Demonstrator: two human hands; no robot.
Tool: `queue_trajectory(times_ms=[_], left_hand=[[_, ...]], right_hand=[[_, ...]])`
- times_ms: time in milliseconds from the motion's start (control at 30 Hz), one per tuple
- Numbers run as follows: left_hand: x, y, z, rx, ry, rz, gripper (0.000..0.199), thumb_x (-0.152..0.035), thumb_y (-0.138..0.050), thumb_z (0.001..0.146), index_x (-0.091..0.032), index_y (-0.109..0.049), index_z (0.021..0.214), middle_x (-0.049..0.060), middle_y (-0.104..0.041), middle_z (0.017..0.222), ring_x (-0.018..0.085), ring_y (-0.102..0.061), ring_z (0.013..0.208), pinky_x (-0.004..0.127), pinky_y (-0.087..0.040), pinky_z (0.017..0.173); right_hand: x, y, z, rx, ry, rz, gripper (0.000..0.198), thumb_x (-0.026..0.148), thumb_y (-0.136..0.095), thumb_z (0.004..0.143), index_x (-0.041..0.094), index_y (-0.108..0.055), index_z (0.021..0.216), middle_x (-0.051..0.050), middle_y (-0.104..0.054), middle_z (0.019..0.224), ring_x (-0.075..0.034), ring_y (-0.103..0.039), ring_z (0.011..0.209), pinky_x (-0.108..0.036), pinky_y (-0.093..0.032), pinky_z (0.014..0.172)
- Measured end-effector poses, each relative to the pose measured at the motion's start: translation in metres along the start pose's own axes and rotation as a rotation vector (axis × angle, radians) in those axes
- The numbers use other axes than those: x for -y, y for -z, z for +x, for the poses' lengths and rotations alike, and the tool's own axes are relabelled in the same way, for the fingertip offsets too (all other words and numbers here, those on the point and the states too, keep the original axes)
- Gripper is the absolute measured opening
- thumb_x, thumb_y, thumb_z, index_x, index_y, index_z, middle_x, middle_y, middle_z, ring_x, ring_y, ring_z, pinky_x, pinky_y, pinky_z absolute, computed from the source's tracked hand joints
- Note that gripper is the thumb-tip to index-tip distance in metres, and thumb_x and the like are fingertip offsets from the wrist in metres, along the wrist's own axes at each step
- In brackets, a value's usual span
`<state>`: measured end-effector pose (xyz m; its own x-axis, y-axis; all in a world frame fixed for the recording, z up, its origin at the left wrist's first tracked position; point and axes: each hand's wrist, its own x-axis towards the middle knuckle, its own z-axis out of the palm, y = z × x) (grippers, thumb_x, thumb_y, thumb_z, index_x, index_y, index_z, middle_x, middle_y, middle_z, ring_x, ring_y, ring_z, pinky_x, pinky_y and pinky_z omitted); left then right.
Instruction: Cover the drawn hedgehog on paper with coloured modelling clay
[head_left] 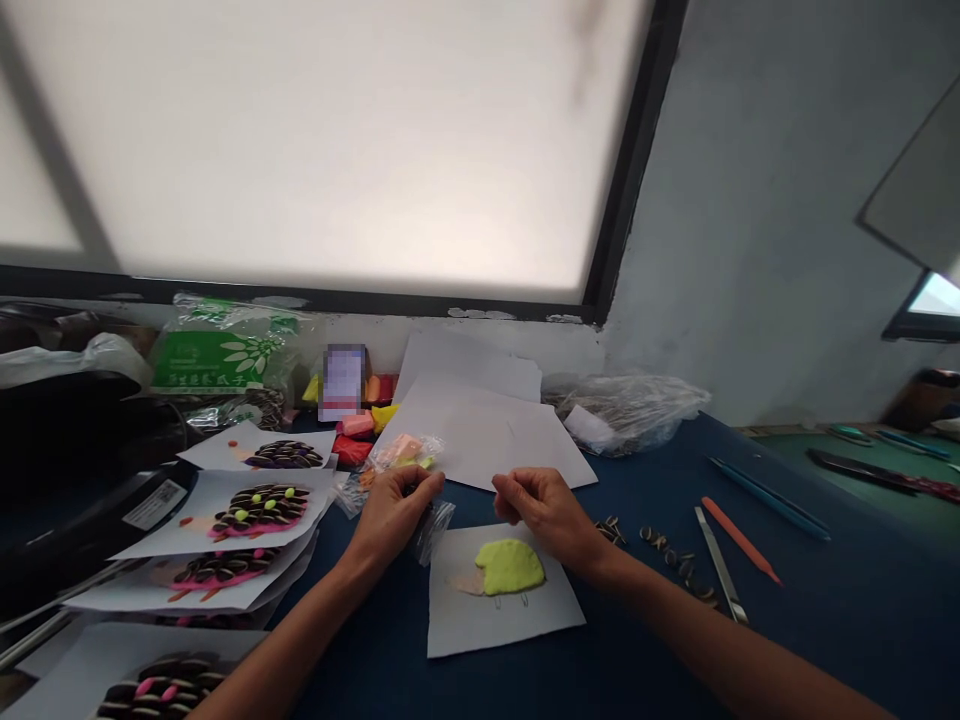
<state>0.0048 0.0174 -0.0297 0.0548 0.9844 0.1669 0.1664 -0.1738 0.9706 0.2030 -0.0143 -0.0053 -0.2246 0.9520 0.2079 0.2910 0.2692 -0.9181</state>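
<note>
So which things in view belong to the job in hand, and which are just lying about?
Likely in the job:
white card
yellow-green clay
loose sunflower seeds
silver-coloured flat tool
orange tool
seed-decorated cards

Seemingly just lying about:
device with blurred screen
white plastic bag, far left
black-and-red object, far right

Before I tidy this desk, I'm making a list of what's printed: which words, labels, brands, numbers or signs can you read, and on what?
Green-and-clear plastic bag: "瓜子" ends its line of characters; those before it are too blurred to be sure of.
White label on a black surface: print too small to read.
Upright screen: pixelated, unreadable.
I can read no other text.
</note>
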Motion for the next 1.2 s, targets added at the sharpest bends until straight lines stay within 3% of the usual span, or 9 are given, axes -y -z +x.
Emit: queue_trajectory(times_ms=[133, 333, 433, 600, 767, 933, 1200], left_hand=[[-0.001, -0.002, -0.001, 0.005, -0.008, 0.02, 0.042, -0.059, -0.068, 0.066, -0.017, -0.065, 0.058, -0.004, -0.047, 0.047, 0.011, -0.037, 0.045, 0.023, -0.026, 0.045], [-0.002, 0.0, -0.001, -0.006, -0.004, 0.032, 0.044, -0.061, -0.066, 0.067, -0.017, -0.065, 0.059, -0.004, -0.047, 0.046, 0.011, -0.038, 0.043, 0.023, -0.025, 0.044], [-0.001, 0.0, -0.001, -0.006, -0.017, 0.043, 0.042, -0.058, -0.066, 0.068, -0.017, -0.065, 0.059, -0.004, -0.046, 0.046, 0.011, -0.038, 0.044, 0.023, -0.025, 0.045], [0.002, -0.001, -0.001, 0.003, -0.022, 0.047, 0.042, -0.058, -0.068, 0.068, -0.018, -0.065, 0.059, -0.004, -0.047, 0.047, 0.011, -0.039, 0.045, 0.023, -0.026, 0.046], [-0.002, 0.001, -0.001, -0.002, 0.007, 0.025, 0.056, -0.072, -0.059, 0.071, -0.017, -0.066, 0.065, -0.005, -0.044, 0.045, 0.012, -0.04, 0.043, 0.023, -0.028, 0.044], [-0.018, 0.006, 0.002, 0.027, 0.023, -0.188, 0.047, -0.061, -0.066, 0.069, -0.016, -0.07, 0.08, 0.002, -0.063, 0.074, 0.019, -0.057, 0.069, 0.025, -0.043, 0.058], [-0.026, -0.01, -0.004, 0.167, 0.154, -0.377, 0.046, -0.05, -0.081, 0.055, -0.014, -0.068, 0.081, -0.002, -0.063, 0.059, 0.013, -0.055, 0.057, 0.026, -0.046, 0.058]], right_hand=[[0.003, 0.002, -0.01, -0.016, 0.029, -0.088, 0.044, 0.048, -0.049, 0.093, 0.02, -0.048, 0.059, 0.003, -0.042, 0.057, -0.012, -0.039, 0.054, -0.026, -0.033, 0.053], [0.01, 0.0, -0.012, 0.024, 0.059, -0.12, 0.017, 0.032, -0.058, 0.088, 0.018, -0.06, 0.079, 0.0, -0.054, 0.072, -0.015, -0.048, 0.067, -0.027, -0.04, 0.062], [0.011, 0.0, -0.011, 0.023, 0.065, -0.137, 0.021, 0.035, -0.054, 0.091, 0.018, -0.064, 0.083, -0.001, -0.056, 0.072, -0.016, -0.048, 0.067, -0.028, -0.04, 0.062], [0.011, -0.003, -0.014, 0.038, 0.077, -0.207, 0.034, 0.037, -0.051, 0.093, 0.019, -0.053, 0.064, 0.002, -0.046, 0.06, -0.013, -0.04, 0.057, -0.028, -0.032, 0.054], [0.013, -0.005, -0.017, 0.045, 0.111, -0.234, 0.015, 0.025, -0.054, 0.09, 0.019, -0.057, 0.076, 0.001, -0.052, 0.07, -0.014, -0.045, 0.064, -0.027, -0.036, 0.059], [0.016, -0.002, -0.015, 0.042, 0.081, -0.131, 0.023, 0.031, -0.052, 0.093, 0.018, -0.056, 0.075, 0.002, -0.049, 0.067, -0.013, -0.043, 0.061, -0.026, -0.037, 0.057], [0.017, 0.005, -0.009, -0.105, 0.137, -0.069, 0.013, 0.03, -0.059, 0.089, 0.019, -0.065, 0.085, -0.002, -0.062, 0.082, -0.015, -0.053, 0.072, -0.028, -0.044, 0.068]])
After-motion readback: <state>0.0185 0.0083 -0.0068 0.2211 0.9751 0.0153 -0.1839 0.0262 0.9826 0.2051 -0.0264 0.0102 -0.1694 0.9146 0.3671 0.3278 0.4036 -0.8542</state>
